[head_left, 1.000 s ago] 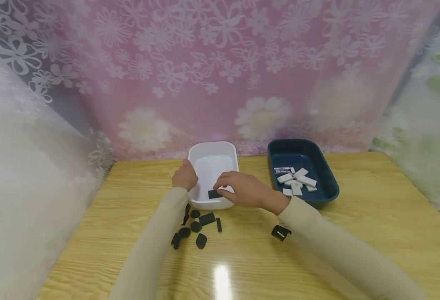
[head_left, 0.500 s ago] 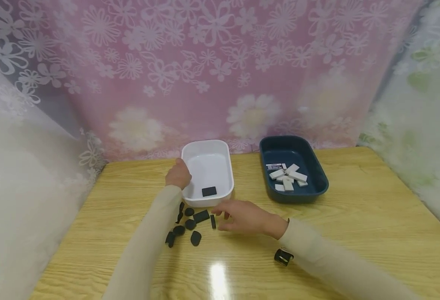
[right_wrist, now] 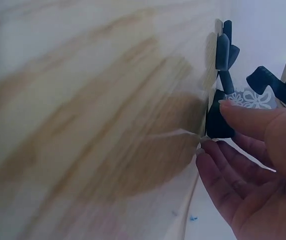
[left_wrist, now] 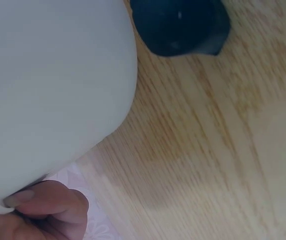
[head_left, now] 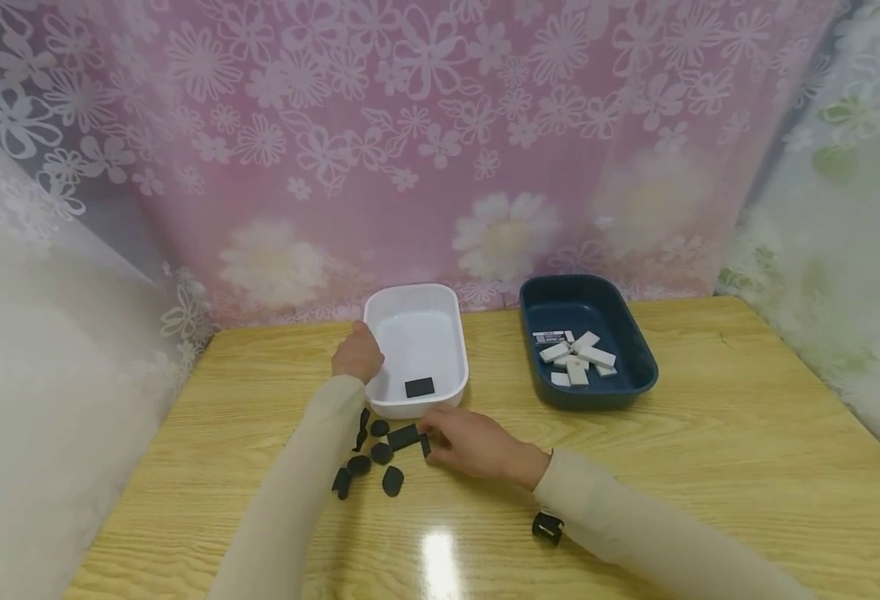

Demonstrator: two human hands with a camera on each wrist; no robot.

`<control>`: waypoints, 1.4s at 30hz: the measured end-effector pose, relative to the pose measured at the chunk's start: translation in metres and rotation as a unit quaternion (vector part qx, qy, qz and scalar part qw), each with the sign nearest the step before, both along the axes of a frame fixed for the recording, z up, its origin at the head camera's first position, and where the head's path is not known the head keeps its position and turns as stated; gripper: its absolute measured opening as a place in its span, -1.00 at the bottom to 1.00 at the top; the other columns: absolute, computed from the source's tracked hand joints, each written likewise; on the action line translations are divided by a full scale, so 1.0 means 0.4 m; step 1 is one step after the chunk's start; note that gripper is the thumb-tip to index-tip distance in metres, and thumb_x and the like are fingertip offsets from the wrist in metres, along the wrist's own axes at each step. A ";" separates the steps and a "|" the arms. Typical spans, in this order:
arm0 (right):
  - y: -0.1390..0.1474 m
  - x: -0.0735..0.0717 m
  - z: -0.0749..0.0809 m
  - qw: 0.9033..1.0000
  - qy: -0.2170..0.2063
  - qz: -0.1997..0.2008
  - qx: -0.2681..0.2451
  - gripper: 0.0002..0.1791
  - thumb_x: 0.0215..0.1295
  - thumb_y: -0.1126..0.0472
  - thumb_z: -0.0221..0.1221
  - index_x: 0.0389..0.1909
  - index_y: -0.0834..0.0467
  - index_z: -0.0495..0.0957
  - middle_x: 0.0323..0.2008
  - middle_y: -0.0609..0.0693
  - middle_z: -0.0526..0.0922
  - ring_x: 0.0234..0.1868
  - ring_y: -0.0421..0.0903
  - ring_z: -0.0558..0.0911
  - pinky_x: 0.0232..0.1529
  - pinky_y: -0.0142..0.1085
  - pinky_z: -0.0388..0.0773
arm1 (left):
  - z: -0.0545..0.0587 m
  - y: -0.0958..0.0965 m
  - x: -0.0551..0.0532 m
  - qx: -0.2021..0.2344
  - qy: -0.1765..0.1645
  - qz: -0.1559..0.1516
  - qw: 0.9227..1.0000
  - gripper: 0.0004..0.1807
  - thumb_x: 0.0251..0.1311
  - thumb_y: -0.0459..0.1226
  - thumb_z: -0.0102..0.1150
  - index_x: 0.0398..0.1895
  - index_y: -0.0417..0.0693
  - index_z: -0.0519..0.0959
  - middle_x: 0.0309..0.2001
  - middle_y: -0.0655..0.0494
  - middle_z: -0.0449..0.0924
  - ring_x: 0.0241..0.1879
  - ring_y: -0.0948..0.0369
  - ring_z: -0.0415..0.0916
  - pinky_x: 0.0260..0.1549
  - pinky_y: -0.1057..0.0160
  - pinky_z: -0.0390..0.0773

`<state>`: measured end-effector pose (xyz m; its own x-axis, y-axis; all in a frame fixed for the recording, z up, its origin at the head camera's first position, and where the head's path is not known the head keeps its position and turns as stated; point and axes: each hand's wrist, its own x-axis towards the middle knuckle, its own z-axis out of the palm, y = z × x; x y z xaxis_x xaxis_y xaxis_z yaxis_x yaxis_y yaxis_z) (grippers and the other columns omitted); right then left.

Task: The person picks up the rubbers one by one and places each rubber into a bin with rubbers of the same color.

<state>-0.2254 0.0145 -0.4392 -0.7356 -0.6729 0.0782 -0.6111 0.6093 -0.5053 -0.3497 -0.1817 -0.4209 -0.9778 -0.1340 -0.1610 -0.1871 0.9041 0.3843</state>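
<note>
We see the left hand (head_left: 357,354) gripping the rim of the white tub (head_left: 413,337). In front of that tub, the right hand (head_left: 473,442) brackets a narrow black bar (head_left: 426,447) on the worktop (head_left: 710,442); we cannot tell whether it pinches. A black block (head_left: 420,387) lies inside the tub; a navy tub (head_left: 590,400) stands to its right.

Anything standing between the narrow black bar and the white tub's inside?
Only the near wall of the white tub, as far as visible. The right hand is at the narrow black bar, nothing between.
</note>
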 end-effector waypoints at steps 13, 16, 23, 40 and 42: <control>-0.004 0.001 0.023 0.996 -0.060 0.000 -0.065 -0.66 0.22 0.17 0.30 -0.01 0.13 0.52 -0.11 -0.12 0.56 -0.10 -0.18 0.58 -0.13 -0.37 0.52 | -0.015 -0.031 -0.004 0.002 0.008 0.000 1.000 -0.45 0.30 -0.30 -0.01 0.27 -0.35 0.10 -0.30 -0.19 0.55 -0.33 -0.04 0.58 -0.38 0.06 0.57; 0.006 -0.008 0.056 0.991 -0.065 0.003 -0.121 -0.65 0.22 0.21 0.30 0.01 0.17 0.51 -0.08 -0.08 0.55 -0.08 -0.13 0.59 -0.14 -0.39 0.54 | -0.008 -0.027 -0.002 -0.007 0.014 -0.001 1.000 -0.43 0.29 -0.30 0.02 0.28 -0.37 0.10 -0.30 -0.19 0.56 -0.32 -0.05 0.58 -0.38 0.05 0.57; 0.022 -0.092 0.124 0.984 -0.025 -0.047 -0.172 -0.64 0.18 0.23 0.32 -0.01 0.19 0.50 -0.07 0.01 0.57 -0.06 -0.05 0.62 -0.15 -0.33 0.57 | -0.013 -0.011 -0.013 -0.018 0.027 -0.006 0.999 -0.41 0.26 -0.26 0.12 0.23 -0.37 0.15 -0.31 -0.20 0.58 -0.31 -0.08 0.60 -0.36 0.03 0.58; -0.035 -0.281 0.113 0.982 0.088 -0.014 0.164 -0.69 0.20 0.35 0.27 -0.01 0.23 0.58 -0.11 0.08 0.58 -0.09 -0.03 0.56 -0.04 -0.16 0.49 | -0.014 -0.001 -0.007 -0.015 0.033 0.011 0.999 -0.53 0.24 -0.28 0.15 0.11 -0.29 0.24 -0.28 -0.17 0.59 -0.31 -0.05 0.61 -0.37 0.04 0.59; -0.050 -0.287 0.114 0.978 0.085 -0.016 0.189 -0.72 0.21 0.37 0.25 -0.03 0.22 0.60 -0.11 0.09 0.59 -0.08 0.00 0.56 -0.04 -0.15 0.50 | -0.008 0.001 -0.005 -0.018 0.038 0.017 0.999 -0.53 0.24 -0.27 0.16 0.12 -0.29 0.25 -0.28 -0.16 0.59 -0.31 -0.05 0.61 -0.37 0.05 0.59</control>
